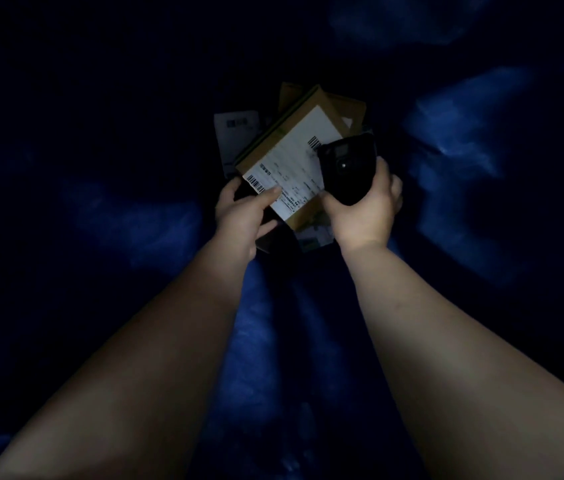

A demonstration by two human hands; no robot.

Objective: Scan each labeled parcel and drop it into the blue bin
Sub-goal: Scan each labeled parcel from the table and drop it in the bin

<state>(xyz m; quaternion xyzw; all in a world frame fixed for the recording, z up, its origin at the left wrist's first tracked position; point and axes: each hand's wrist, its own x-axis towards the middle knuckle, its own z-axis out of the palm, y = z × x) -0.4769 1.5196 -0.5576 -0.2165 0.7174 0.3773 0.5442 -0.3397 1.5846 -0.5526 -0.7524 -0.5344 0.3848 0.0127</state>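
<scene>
A flat brown cardboard parcel point(303, 109) with a large white barcoded shipping label point(291, 164) is sitting between the two hands, tilted so its far end is pointing up and to the right. The left hand point(242, 216) is gripping the parcel's near left corner, its thumb point(270, 195) pressing on the label just beside a barcode. The right hand point(367, 206) is curling around a black handheld scanner point(346, 168), which is overlapping the right side of the label. The dim, crinkled blue bin point(464, 133) is surrounding the hands on all sides. Beneath the held parcel, a grey labeled packet point(235, 133) is lying to the far left and more brown cardboard boxes point(351, 105) are lying to the far right.
</scene>
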